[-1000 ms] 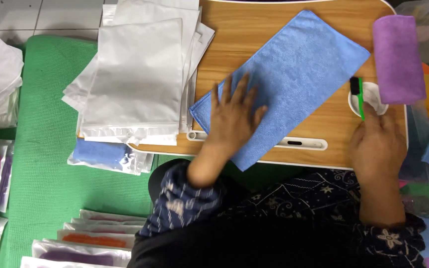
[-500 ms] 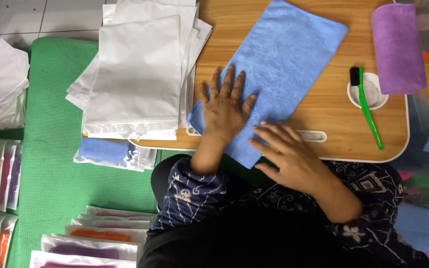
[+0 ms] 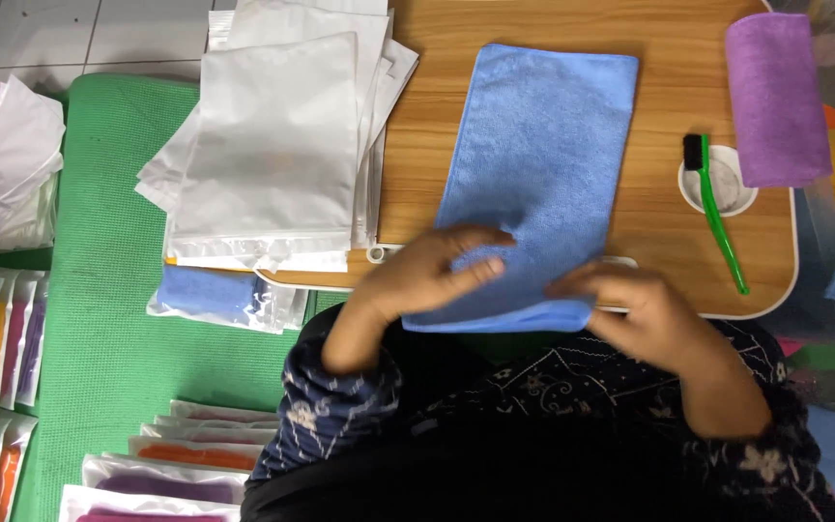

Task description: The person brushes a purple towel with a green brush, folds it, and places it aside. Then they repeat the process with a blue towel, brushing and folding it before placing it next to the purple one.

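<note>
Apparently both hands (image 3: 533,280) grip blue cloth's (image 3: 543,164) near edge.
</note>
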